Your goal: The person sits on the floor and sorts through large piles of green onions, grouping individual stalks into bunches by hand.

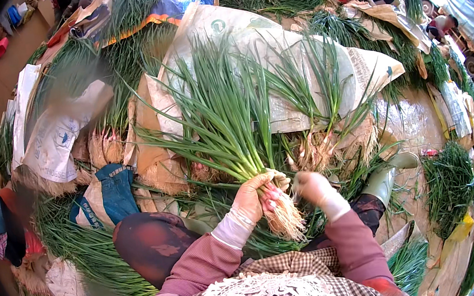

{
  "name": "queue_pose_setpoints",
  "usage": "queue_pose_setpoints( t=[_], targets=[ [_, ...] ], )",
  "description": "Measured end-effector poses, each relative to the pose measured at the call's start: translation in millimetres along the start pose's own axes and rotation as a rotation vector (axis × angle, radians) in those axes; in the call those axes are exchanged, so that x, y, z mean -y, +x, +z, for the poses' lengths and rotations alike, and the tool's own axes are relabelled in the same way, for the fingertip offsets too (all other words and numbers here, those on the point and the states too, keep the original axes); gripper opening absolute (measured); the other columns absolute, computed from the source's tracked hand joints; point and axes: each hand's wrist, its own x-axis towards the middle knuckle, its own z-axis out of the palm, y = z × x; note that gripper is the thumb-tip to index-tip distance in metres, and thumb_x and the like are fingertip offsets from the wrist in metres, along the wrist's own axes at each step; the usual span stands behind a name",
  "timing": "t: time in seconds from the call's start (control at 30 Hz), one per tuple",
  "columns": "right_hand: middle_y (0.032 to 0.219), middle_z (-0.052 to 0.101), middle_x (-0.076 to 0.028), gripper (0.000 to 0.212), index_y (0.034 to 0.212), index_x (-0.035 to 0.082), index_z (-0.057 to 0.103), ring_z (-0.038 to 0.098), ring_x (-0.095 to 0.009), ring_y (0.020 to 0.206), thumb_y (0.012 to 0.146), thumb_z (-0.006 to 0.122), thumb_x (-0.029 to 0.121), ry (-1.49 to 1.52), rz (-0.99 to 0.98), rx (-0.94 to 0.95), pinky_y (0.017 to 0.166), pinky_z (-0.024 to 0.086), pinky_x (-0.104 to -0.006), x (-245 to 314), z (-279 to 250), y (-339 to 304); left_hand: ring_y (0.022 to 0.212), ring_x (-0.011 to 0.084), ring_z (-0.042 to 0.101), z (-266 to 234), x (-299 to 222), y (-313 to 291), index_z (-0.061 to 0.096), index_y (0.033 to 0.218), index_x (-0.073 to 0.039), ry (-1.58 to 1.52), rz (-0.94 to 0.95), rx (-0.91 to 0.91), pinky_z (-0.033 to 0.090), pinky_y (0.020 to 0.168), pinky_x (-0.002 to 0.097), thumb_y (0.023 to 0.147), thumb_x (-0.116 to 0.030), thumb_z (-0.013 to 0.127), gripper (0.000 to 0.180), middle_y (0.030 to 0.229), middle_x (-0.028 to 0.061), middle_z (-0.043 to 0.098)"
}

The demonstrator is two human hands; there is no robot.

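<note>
Noted bunch of long green spring onions (pixel 225 123) with pinkish bulbs (pixel 267 195) and straw-coloured fibrous roots (pixel 285 219). Held near the bulbs, tilted left, fanned wide at the far end.

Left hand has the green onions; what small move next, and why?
Probably bring the blurred right hand in to the pale roots: the left hand grips the green onion bunch just above the pinkish bulbs, leaving those roots exposed.

- Left forearm (pixel 199 253), mauve-sleeved, slants up and inward from the lower edge.
- Left wrist (pixel 235 226) shows a whitish cuff; the left hand (pixel 249 198) is curled in a grip.
- Right forearm (pixel 352 241) angles up and inward.
- Right hand (pixel 313 187) hangs near the left, fingers seemingly bent, though blurred.
</note>
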Motion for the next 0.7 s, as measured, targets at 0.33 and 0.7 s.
queue_pose_setpoints(
  t=[0.33,0.7],
  targets=[
    [0.059,0.053,-0.009,0.022,0.072,0.002,0.051,0.052,-0.023,0.056,0.079,0.050,0.023,0.656,-0.058,-0.519,0.054,0.042,-0.0320,70.9,20.1,37.5,0.073,0.0237,0.053,-20.3,4.3,-1.0,0.052,0.082,0.000,-0.041,-0.111,0.179,0.044,0.076,0.0406,0.074,-0.018,0.050,0.019,0.080,0.0113,0.054],
    [0.088,0.059,-0.014,0.024,0.096,0.006,0.057,0.057,-0.026,0.083,0.076,0.046,0.017,-0.326,0.151,0.385,0.073,0.045,-0.0341,22.8,10.5,18.6,0.064,0.0199,0.053,3.5,1.7,-14.8,0.052,0.078,0.000,0.164,-0.033,0.099,0.046,0.061,0.0333,0.076,-0.017,0.049,0.018,0.071,0.0114,0.054]
  ],
)
